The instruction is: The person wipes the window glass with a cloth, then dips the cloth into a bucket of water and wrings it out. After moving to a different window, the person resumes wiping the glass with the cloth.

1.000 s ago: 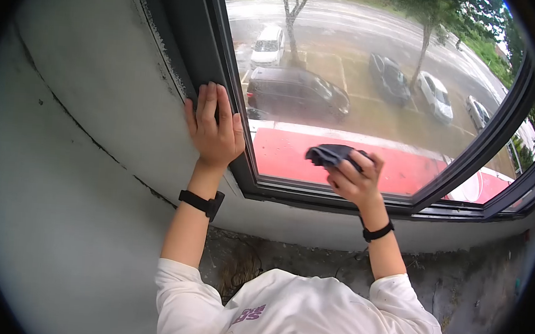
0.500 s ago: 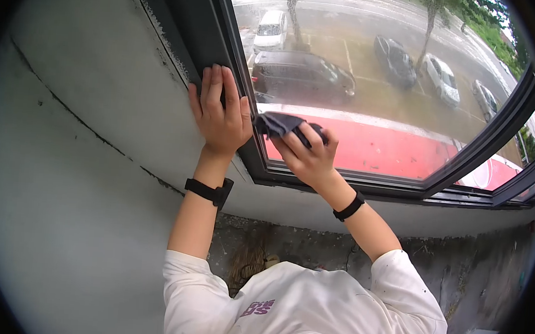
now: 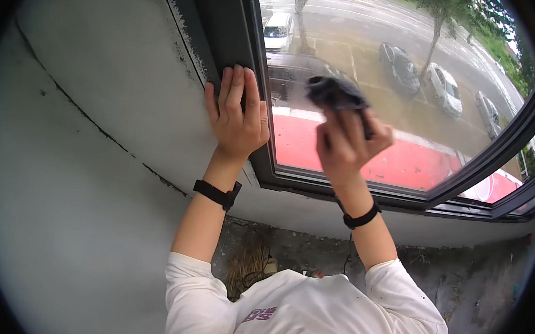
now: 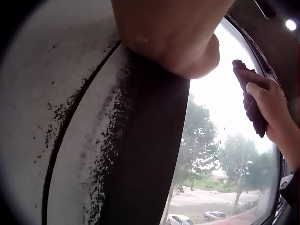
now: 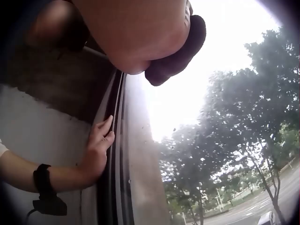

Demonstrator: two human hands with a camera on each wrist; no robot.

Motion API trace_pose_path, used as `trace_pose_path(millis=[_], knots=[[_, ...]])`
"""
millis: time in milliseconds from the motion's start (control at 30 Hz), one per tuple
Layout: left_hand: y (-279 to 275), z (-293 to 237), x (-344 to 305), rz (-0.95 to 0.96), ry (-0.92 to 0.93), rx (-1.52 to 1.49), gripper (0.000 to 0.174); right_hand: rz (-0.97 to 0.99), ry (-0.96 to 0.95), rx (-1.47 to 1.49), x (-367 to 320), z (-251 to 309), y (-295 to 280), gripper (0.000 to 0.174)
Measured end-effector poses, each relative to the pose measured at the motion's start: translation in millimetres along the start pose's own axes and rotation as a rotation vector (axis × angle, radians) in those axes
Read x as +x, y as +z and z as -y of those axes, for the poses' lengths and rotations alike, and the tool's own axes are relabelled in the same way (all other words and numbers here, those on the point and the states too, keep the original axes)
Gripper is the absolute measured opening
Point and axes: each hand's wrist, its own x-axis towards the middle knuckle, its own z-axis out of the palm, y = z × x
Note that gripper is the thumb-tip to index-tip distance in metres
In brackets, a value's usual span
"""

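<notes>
My right hand [image 3: 350, 142] grips a dark crumpled cloth [image 3: 338, 93] over the window pane [image 3: 401, 123]; hand and cloth are blurred in the head view. In the left wrist view the same cloth [image 4: 253, 101] bunches out on both sides of the fingers. The right wrist view shows part of the cloth [image 5: 180, 58] beyond the hand, against the glass. With fingers straight and pointing up, my left hand [image 3: 239, 112] rests on the dark window frame [image 3: 218, 33] at the pane's left side.
A pale wall [image 3: 87, 173] with a long crack lies left of the frame. Below the sill [image 3: 302, 210] a bundle of straw-like bristles [image 3: 245, 265] stands by the wall's foot. Outside are parked cars [image 3: 443, 89], trees and a red ledge [image 3: 398, 154].
The right hand swept the cloth left to the frame's edge, then back right and higher up the pane. The left hand stays on the frame; the head view has shifted slightly.
</notes>
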Motion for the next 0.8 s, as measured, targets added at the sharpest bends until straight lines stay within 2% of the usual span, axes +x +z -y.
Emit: trace_pose_path(millis=[100,133,200,233,367,433,500,567,633,700,767,800], knots=[[0,-1,1,-0.006,-0.019,0.005,0.055,0.145,-0.264,0.115,-55,26,16,0.009],[-1,-1,0,0.01,-0.026,-0.014,0.055,0.146,-0.264,0.118,-62,19,10,0.009],[-3,-2,0,0.014,-0.025,-0.023,0.055,0.303,-0.359,0.13,-76,-9,-8,0.013],[-2,0,1,0.007,-0.028,-0.028,0.055,0.293,-0.349,0.093,-67,-18,-16,0.011],[-2,0,0,-0.009,-0.032,-0.051,0.055,0.141,-0.087,-0.092,20,-22,-28,0.013],[0,2,-2,-0.009,-0.03,-0.057,0.056,0.057,-0.047,-0.098,47,-9,-11,0.016],[-1,5,-4,-0.007,-0.018,-0.079,0.058,0.037,-0.138,0.016,53,12,6,0.021],[-5,4,-3,-0.005,-0.023,-0.106,0.06,0.162,-0.25,0.105,22,35,17,0.014],[-7,5,0,-0.033,-0.028,-0.167,0.066,0.14,-0.282,0.105,-19,30,20,0.015],[-3,6,-3,-0.048,-0.017,-0.138,0.068,0.273,-0.357,0.124,-63,10,1,0.012],[-3,5,-2,-0.052,-0.011,-0.13,0.068,0.331,-0.456,0.121,-119,-28,-17,0.012],[-2,4,-3,-0.05,-0.02,-0.112,0.067,0.291,-0.427,0.106,-142,-50,-30,0.009]])
